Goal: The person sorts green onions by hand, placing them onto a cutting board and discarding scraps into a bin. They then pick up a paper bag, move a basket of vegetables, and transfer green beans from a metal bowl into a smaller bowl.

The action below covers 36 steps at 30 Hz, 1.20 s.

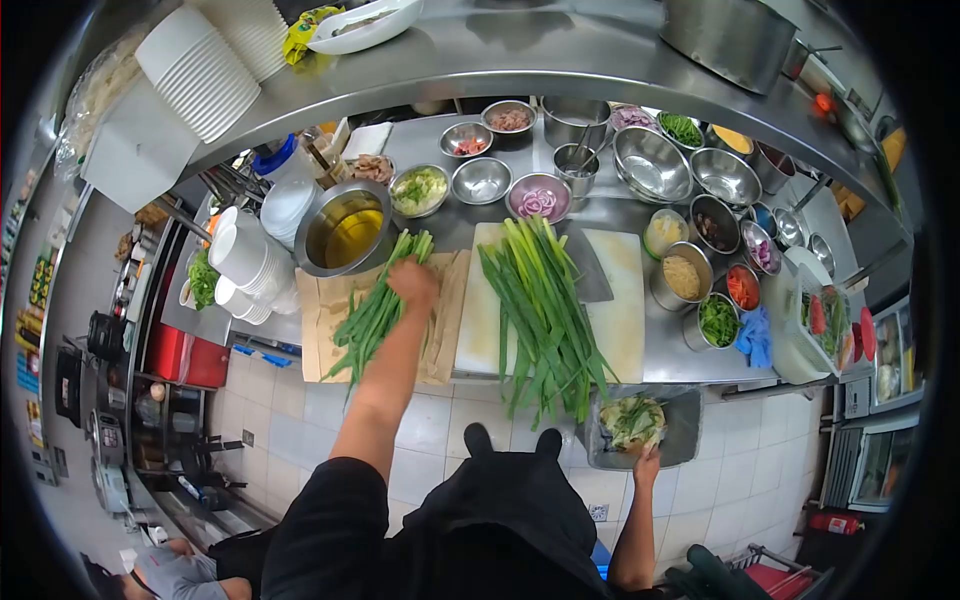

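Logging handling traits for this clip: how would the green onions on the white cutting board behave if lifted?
The green onions would probably flop, since their leaf ends droop past the cutting board. They may slide apart, as no tie shows.

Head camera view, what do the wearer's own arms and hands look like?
The left hand and right hand look bare, with no gloves or watch visible. A plain black left sleeve leaves the forearm uncovered; the right forearm is bare too.
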Each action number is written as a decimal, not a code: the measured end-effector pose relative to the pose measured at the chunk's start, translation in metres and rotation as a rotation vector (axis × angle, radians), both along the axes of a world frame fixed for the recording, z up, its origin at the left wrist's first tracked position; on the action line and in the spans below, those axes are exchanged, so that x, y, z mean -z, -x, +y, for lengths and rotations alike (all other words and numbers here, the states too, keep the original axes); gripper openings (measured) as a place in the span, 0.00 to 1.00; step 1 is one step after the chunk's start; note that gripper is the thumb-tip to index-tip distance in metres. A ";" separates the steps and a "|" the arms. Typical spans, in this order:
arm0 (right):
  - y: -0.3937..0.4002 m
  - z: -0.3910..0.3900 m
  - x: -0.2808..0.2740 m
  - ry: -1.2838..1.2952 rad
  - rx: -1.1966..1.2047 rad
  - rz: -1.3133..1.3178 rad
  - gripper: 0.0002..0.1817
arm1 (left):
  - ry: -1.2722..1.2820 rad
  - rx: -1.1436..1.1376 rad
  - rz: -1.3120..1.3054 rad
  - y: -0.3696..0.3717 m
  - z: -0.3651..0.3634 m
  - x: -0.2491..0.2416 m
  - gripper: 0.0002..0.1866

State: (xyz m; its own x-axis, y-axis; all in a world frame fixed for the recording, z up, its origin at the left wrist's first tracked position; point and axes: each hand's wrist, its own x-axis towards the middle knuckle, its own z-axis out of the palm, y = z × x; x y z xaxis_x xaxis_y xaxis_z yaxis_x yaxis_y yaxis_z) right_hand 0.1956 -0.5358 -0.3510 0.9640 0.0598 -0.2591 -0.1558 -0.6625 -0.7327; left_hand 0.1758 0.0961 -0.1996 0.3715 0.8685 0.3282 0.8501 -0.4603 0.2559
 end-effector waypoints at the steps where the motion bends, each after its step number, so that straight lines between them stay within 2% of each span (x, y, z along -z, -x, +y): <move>1: 0.007 -0.004 0.015 0.006 0.000 0.005 0.25 | 0.006 0.000 0.005 0.005 0.001 -0.005 0.13; 3: 0.024 -0.003 0.029 0.089 -0.034 0.050 0.24 | -0.025 -0.065 0.160 0.015 0.004 -0.010 0.11; 5: 0.037 0.003 0.027 0.121 -0.071 0.013 0.22 | 0.067 -0.058 0.138 0.017 0.014 -0.001 0.13; 7: 0.045 0.016 0.015 0.180 -0.151 0.056 0.28 | 0.156 -0.044 0.113 0.020 0.020 0.000 0.14; 9: 0.047 0.028 0.005 0.147 -0.142 0.054 0.28 | 0.295 0.047 -0.031 0.025 0.022 -0.008 0.18; 13: 0.048 0.050 -0.008 0.094 -0.210 0.052 0.27 | 0.352 0.152 -0.163 0.028 0.030 -0.026 0.18; 15: 0.048 0.063 -0.020 0.077 -0.247 0.046 0.26 | 0.809 0.219 -0.584 0.025 0.033 -0.034 0.14; 16: 0.048 0.073 -0.034 0.116 -0.313 0.109 0.26 | 0.803 0.224 -0.587 0.027 0.032 -0.044 0.14; 18: 0.046 0.095 -0.061 0.140 -0.536 0.204 0.27 | 1.277 0.365 -0.877 0.031 0.027 -0.066 0.12; 19: 0.045 0.111 -0.079 0.124 -0.693 0.237 0.27 | 1.275 0.371 -0.876 0.034 0.020 -0.081 0.12; 20: 0.046 0.142 -0.138 0.155 -0.818 0.436 0.28 | 1.378 0.456 -0.935 0.036 0.011 -0.099 0.12; 21: 0.047 0.165 -0.160 0.095 -1.008 0.399 0.28 | 1.483 0.543 -0.988 0.038 0.001 -0.115 0.13; 22: 0.050 0.187 -0.176 -0.109 -1.107 0.397 0.29 | 1.488 0.549 -0.978 0.039 -0.006 -0.126 0.13; 23: 0.051 0.209 -0.194 -0.219 -1.139 0.350 0.25 | 1.525 0.669 -0.947 0.037 -0.014 -0.138 0.13; 24: 0.046 0.235 -0.211 -0.242 -1.127 0.324 0.23 | 1.562 0.790 -0.912 0.034 -0.024 -0.151 0.14; 25: 0.041 0.258 -0.228 -0.264 -1.114 0.299 0.20 | 1.571 0.803 -0.899 0.033 -0.041 -0.169 0.14; 27: 0.041 0.296 -0.284 -0.649 -0.740 -0.114 0.15 | 1.799 0.744 -1.007 0.033 -0.076 -0.205 0.15; 29: 0.025 0.331 -0.303 -0.956 -0.454 -0.269 0.12 | 1.848 0.797 -0.968 0.031 -0.096 -0.215 0.15; 30: 0.020 0.336 -0.316 -0.955 -0.438 -0.278 0.12 | 1.803 0.822 -0.987 0.029 -0.110 -0.222 0.15; 32: 0.015 0.335 -0.343 -0.944 -0.587 -0.058 0.11 | 1.755 0.860 -1.017 0.025 -0.131 -0.222 0.15; 33: 0.013 0.338 -0.336 -1.008 -0.570 -0.088 0.10 | 1.770 0.867 -1.002 0.024 -0.141 -0.223 0.15; 35: 0.009 0.325 -0.324 -0.853 -0.414 -0.236 0.08 | 1.818 0.891 -0.991 0.023 -0.161 -0.225 0.15; 36: 0.004 0.316 -0.309 -0.879 -0.353 -0.291 0.09 | 1.807 0.934 -0.963 0.022 -0.165 -0.221 0.15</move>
State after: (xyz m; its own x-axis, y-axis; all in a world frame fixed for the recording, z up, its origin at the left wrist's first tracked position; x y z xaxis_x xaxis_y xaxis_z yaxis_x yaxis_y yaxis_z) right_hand 0.1915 -0.2193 -0.0424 0.8728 0.4135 0.2592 0.2100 0.1613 -0.9643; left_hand 0.1542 -0.0692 0.0218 0.9917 0.1008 -0.0798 0.0054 0.5873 0.8094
